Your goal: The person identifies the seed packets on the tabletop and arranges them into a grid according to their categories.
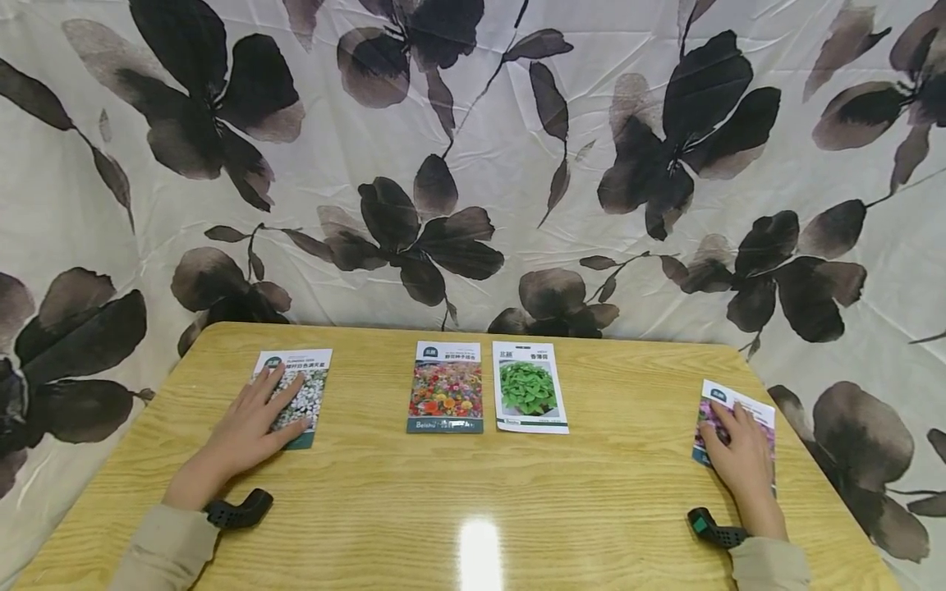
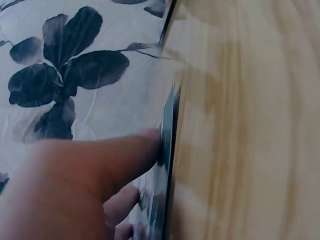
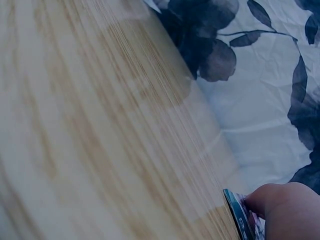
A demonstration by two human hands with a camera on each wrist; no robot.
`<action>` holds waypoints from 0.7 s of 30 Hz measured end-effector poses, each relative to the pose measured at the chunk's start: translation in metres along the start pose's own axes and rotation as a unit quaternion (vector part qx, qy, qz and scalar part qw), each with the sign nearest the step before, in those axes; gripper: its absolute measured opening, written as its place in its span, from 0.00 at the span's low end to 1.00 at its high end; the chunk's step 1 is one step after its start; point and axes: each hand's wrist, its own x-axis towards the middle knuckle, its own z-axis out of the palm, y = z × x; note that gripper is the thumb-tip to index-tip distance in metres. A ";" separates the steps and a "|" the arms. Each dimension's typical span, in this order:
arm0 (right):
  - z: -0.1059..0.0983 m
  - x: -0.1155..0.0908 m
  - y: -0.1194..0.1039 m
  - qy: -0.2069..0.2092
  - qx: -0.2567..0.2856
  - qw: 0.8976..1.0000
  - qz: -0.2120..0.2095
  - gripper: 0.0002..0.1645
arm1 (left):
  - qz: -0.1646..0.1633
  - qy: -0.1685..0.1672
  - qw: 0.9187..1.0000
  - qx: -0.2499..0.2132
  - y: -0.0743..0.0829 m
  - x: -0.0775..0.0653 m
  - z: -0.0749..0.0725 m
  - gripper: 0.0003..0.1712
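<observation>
Evidently, a floral cloth [image 1: 517, 189] takes up the most room, spreading behind and beside the wood-grain surface [image 1: 355, 509], which carries everything in use. Next in size come the hands, reaching in from beige sleeves [image 1: 166, 550] at opposite ends. The left hand [image 1: 254, 419] is spread wide, fingers nearly straight on top of a packet; the right hand [image 1: 739, 451] is narrower, fingers closer together, lying over another packet rather than visibly gripping it.

Four seed packets follow. The mixed-flower seed packet [image 1: 445, 387] and green-leaf seed packet [image 1: 528, 387] lie face up near the far middle, just beside each other with a narrow gap, untouched. The white-flower seed packet [image 1: 309, 398] is under the left hand, and the purple-flower seed packet [image 1: 763, 416] is under the right, tilted near the surface's right edge.

As I judge it, the work is partway: the middle pair looks neatly placed, though whether that is finished or merely waiting I cannot tell. The outer pair appears to be the part in hand, neither packet yet let go.

Smallest are the black wrist devices [image 1: 240, 509], one at each cuff.
</observation>
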 end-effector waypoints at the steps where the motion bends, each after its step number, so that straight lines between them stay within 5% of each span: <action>1: -0.001 0.000 0.000 0.000 -0.001 1.000 -0.001 0.34 | -0.005 -0.013 1.000 -0.008 0.001 0.001 -0.002 0.46; 10: 0.000 -0.001 0.003 -0.006 -0.002 1.000 -0.002 0.34 | -0.022 -0.119 0.990 -0.072 0.020 0.004 -0.022 0.52; 21: -0.001 -0.002 0.001 -0.007 0.004 1.000 -0.002 0.34 | -0.047 -0.200 0.977 -0.054 0.048 0.005 -0.037 0.59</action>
